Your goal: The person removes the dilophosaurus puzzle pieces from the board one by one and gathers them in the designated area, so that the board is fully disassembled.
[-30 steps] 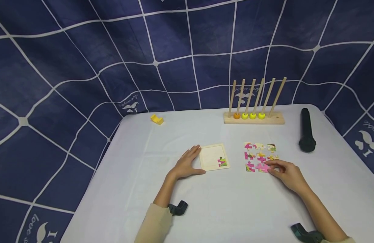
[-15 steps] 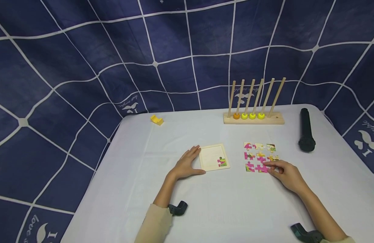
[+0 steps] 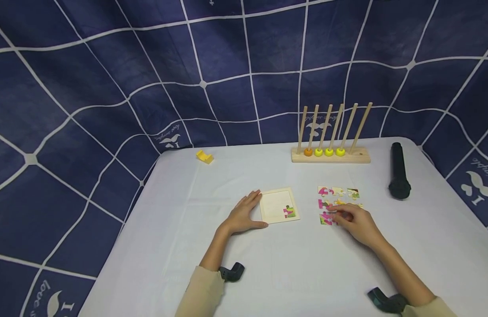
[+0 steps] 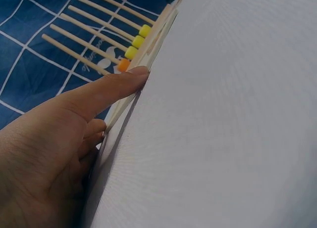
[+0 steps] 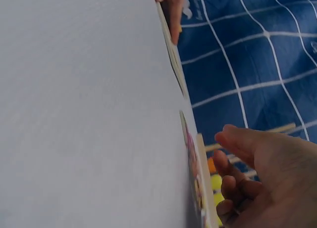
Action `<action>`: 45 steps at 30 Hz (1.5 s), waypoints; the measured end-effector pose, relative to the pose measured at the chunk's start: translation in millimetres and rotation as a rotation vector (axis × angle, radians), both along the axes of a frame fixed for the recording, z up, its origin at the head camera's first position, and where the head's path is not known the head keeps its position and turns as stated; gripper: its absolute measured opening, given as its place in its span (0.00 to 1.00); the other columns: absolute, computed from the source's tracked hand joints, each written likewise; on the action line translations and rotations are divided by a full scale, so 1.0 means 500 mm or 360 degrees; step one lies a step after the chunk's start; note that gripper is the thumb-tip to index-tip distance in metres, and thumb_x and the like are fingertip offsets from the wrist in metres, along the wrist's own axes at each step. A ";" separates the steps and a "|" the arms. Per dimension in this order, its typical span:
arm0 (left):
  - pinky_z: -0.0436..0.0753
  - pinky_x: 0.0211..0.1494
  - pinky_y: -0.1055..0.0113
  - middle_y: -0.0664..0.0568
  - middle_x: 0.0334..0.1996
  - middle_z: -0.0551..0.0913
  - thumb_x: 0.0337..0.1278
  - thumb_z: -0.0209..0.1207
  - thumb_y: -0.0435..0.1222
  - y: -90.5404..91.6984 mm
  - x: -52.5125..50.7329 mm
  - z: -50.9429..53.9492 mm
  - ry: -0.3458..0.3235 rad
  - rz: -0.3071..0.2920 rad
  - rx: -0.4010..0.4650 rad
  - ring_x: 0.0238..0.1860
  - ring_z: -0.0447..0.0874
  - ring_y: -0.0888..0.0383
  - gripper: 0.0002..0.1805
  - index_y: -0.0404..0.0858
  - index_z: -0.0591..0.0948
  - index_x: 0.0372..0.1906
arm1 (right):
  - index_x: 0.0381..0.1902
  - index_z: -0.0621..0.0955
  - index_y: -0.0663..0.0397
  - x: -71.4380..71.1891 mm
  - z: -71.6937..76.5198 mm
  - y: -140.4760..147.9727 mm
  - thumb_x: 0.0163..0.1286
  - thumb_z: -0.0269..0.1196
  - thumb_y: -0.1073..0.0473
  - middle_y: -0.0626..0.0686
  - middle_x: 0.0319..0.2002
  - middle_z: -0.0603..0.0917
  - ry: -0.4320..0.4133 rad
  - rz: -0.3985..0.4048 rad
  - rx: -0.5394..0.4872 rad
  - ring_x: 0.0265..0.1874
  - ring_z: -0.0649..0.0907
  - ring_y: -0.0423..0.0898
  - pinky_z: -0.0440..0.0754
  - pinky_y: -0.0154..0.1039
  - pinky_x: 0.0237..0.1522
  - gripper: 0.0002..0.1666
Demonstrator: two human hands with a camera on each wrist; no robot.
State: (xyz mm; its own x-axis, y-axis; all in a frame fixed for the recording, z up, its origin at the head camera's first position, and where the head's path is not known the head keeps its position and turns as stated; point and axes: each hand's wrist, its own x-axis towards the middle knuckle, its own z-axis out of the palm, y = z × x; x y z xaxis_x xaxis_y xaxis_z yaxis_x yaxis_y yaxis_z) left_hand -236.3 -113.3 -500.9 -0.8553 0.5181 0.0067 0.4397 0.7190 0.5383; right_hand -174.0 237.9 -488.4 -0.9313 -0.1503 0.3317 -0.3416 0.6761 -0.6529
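Note:
My left hand (image 3: 241, 216) rests at the left edge of a square wooden puzzle tray (image 3: 273, 204), thumb at its near corner and fingers along its side. One pink and green puzzle piece (image 3: 289, 211) lies in the tray's near right corner. To the right, my right hand (image 3: 356, 223) hovers over several laid-out puzzle pieces (image 3: 325, 219), covering some of them. In the right wrist view, this hand (image 5: 262, 173) has loosely bent fingers, a gap from the thumb, and no visible piece between them. The left wrist view shows my left thumb (image 4: 119, 87) touching the tray's edge.
At the back stands a wooden peg rack (image 3: 331, 157) with upright rods and orange and yellow beads. A black club-shaped object (image 3: 398, 171) lies at the far right. A small yellow block (image 3: 205, 156) sits at the back left. Blue checked cloth (image 3: 228, 57) hangs behind the white table.
My right hand has moved left from the near right pieces and now covers the near middle piece. The left hand and the tray have not moved.

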 end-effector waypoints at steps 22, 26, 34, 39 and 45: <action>0.43 0.71 0.64 0.53 0.72 0.49 0.41 0.65 0.54 0.004 0.003 -0.002 0.0027 -0.0028 -0.0029 0.72 0.40 0.59 0.54 0.37 0.54 0.71 | 0.48 0.83 0.53 -0.080 -0.019 -0.175 0.56 0.69 0.55 0.43 0.31 0.77 -0.0154 0.0338 0.0057 0.32 0.70 0.42 0.70 0.37 0.33 0.20; 0.43 0.71 0.64 0.53 0.72 0.48 0.41 0.65 0.55 0.002 0.002 0.000 0.0044 -0.0034 -0.0048 0.72 0.40 0.58 0.54 0.37 0.54 0.71 | 0.48 0.83 0.53 -0.083 -0.019 -0.177 0.55 0.69 0.54 0.44 0.35 0.78 -0.0163 0.0349 0.0090 0.36 0.72 0.43 0.72 0.39 0.35 0.22; 0.42 0.71 0.65 0.54 0.72 0.48 0.40 0.66 0.56 -0.002 -0.001 -0.003 0.0030 -0.0025 -0.0043 0.71 0.39 0.60 0.55 0.38 0.53 0.71 | 0.46 0.84 0.51 -0.086 -0.020 -0.178 0.55 0.69 0.54 0.45 0.37 0.78 -0.0189 0.0379 0.0087 0.39 0.74 0.44 0.73 0.41 0.38 0.19; 0.41 0.71 0.66 0.55 0.72 0.47 0.40 0.66 0.56 -0.003 -0.001 -0.004 0.0027 -0.0014 -0.0053 0.71 0.39 0.61 0.55 0.39 0.53 0.71 | 0.44 0.84 0.50 -0.087 -0.019 -0.181 0.53 0.71 0.55 0.43 0.33 0.76 -0.0187 0.0366 0.0066 0.34 0.71 0.43 0.72 0.39 0.36 0.19; 0.43 0.71 0.64 0.53 0.72 0.49 0.40 0.66 0.56 -0.002 0.000 -0.003 0.0034 -0.0015 -0.0034 0.71 0.40 0.59 0.54 0.38 0.54 0.71 | 0.44 0.84 0.47 -0.085 -0.020 -0.183 0.51 0.72 0.56 0.45 0.37 0.78 -0.0182 0.0312 0.0032 0.37 0.72 0.44 0.73 0.41 0.38 0.20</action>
State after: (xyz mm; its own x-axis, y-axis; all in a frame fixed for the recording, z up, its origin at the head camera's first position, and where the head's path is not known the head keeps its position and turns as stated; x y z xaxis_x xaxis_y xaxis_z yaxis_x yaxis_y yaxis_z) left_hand -236.5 -114.3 -502.6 -0.8502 0.5263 0.0136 0.4576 0.7259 0.5135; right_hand -216.3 146.6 -498.3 -0.9150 -0.3378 0.2208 -0.3924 0.6173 -0.6818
